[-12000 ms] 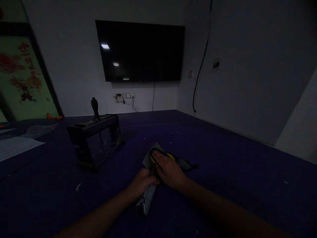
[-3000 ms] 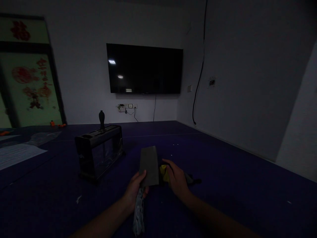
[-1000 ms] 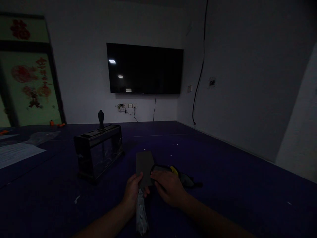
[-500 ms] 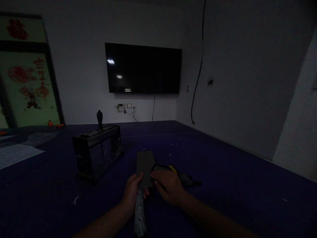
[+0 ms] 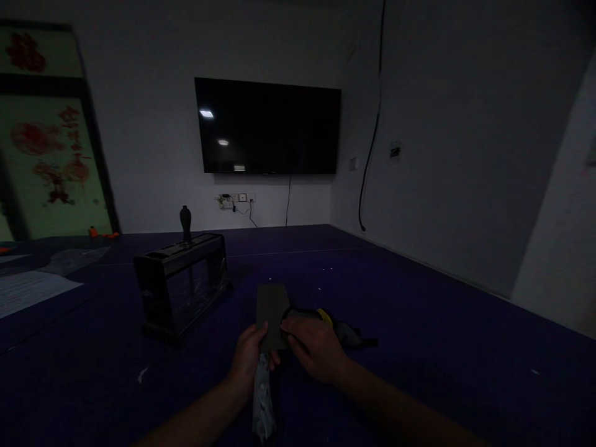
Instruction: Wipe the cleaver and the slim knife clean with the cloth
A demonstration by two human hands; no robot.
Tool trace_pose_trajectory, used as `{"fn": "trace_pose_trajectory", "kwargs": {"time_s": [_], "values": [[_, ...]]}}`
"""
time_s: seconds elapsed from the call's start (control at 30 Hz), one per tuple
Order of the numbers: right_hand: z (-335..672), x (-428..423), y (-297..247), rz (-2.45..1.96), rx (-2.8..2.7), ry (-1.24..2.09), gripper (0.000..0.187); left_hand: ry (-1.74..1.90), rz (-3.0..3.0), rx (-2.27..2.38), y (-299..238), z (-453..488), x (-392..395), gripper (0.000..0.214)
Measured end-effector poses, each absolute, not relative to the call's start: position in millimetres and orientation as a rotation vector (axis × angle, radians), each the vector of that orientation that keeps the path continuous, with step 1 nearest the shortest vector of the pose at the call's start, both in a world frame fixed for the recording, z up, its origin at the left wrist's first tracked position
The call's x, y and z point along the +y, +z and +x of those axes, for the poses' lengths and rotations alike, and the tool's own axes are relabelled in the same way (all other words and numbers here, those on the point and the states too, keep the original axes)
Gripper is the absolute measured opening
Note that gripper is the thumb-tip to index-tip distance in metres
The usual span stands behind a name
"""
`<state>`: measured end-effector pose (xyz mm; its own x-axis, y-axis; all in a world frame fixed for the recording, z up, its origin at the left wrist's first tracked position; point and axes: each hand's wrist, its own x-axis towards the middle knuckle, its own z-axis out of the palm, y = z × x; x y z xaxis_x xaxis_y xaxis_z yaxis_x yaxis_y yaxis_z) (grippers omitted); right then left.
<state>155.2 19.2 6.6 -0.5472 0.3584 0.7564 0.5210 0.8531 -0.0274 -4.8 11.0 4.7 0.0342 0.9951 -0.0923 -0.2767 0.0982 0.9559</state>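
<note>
The left hand (image 5: 246,355) and right hand (image 5: 317,349) are showing bare, slim fingers (image 5: 300,326), while the left forearm (image 5: 198,411) and right forearm (image 5: 393,397), also bare, are tapering smoothly toward the wrists (image 5: 238,377) and fading into shadow lower down.

The plain slab (image 5: 272,304) is dark grey, the cloth (image 5: 347,333) grey, black and yellow.

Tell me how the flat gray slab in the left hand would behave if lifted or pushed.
The flat gray slab is probably stiff: its edges look straight and its far end shows no sag, though the left hand grips it at the lower left. Being broad and flat, it would likely slide rather than roll.
</note>
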Motion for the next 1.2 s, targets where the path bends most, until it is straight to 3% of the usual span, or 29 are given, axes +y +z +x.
{"fn": "trace_pose_trajectory", "kwargs": {"time_s": [1.2], "values": [[152, 18, 11, -0.783, -2.299, -0.112, 0.027, 1.225, 1.028, 1.008, -3, -1, 10, 0.037]]}}
